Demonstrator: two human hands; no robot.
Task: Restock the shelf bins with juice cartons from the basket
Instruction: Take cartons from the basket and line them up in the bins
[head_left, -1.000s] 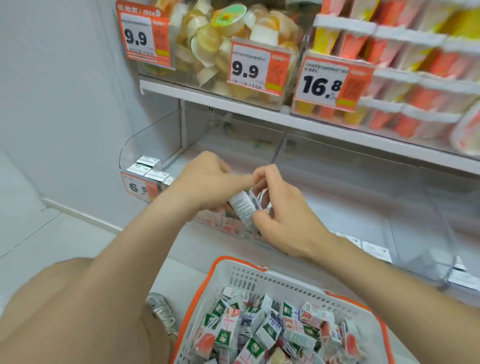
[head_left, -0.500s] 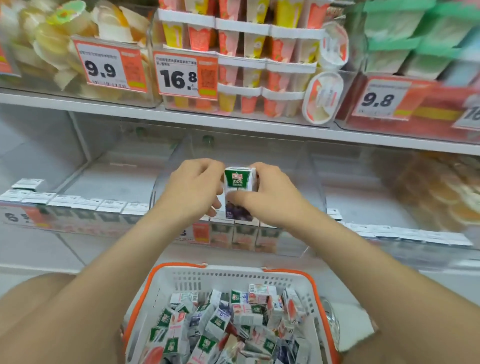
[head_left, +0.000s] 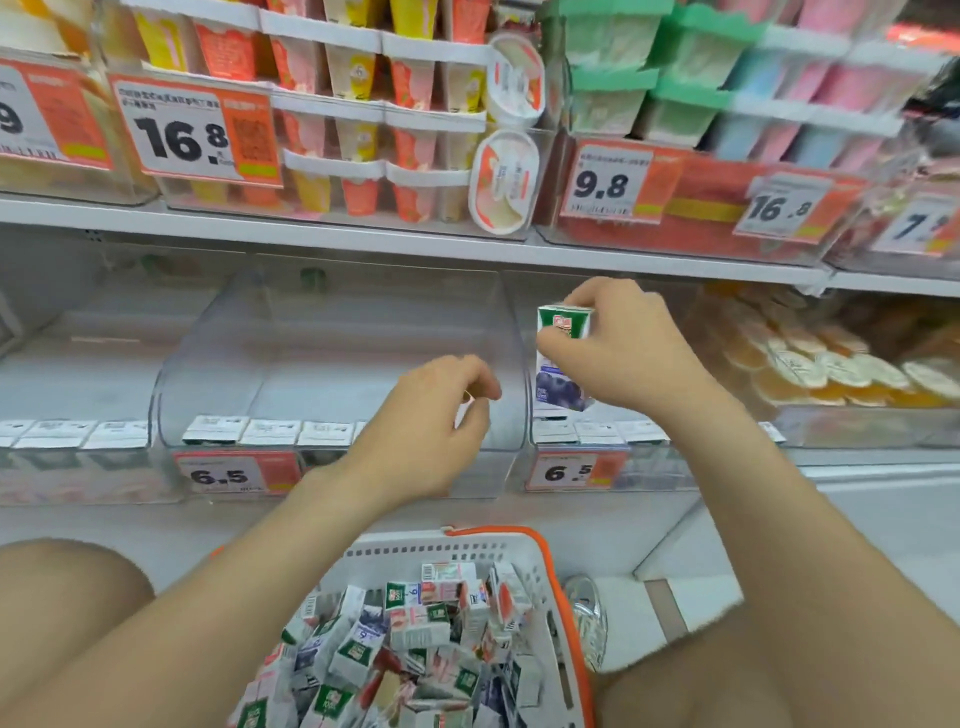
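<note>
Upper shelf tags (head_left: 179, 136): 16.8, 9.8; bin tags (head_left: 221, 475): 6.5

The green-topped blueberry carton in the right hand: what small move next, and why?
Probably lower the green-topped blueberry juice carton straight down into the clear plastic shelf bin on the right. The right hand holds it upright above that bin's front row of cartons, and the left hand is off it, empty.

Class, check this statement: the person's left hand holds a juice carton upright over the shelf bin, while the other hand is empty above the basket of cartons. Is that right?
Not quite. In the head view, the right hand has the grip on the juice carton, held upright over the shelf bin. The left hand is the empty one, above the basket of cartons.
</note>
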